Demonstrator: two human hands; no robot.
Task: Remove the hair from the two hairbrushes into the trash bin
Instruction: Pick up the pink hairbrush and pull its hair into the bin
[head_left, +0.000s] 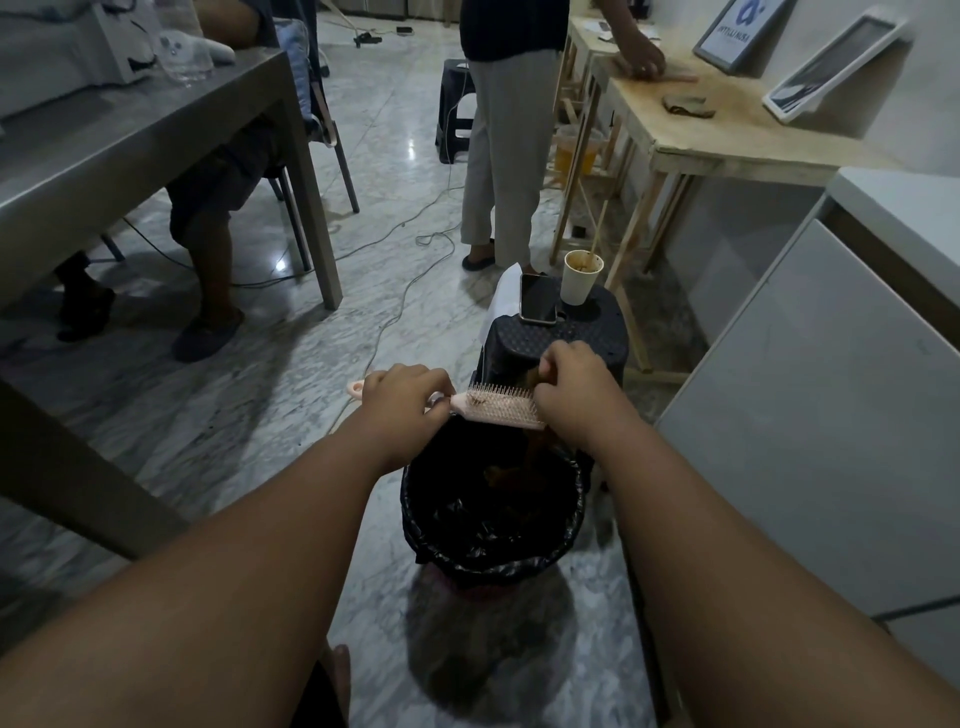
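Note:
I hold a pale pink hairbrush (498, 408) level over the trash bin (491, 556), which is lined with a black bag. My left hand (402, 397) grips the brush's handle, whose end sticks out to the left. My right hand (569, 387) pinches a tuft of brown hair (532, 376) at the far end of the bristles. A small wisp of hair clings near the handle end of the bristles. Brown hair strands hang down into the bin below the brush. A second hairbrush is not in sight.
A black plastic stool (566, 332) behind the bin carries a phone (537, 299) and a paper cup (582, 275). A white cabinet (831, 415) stands right, a grey table (130, 135) left with a seated person. Another person stands by a wooden table (727, 130). Cables cross the marble floor.

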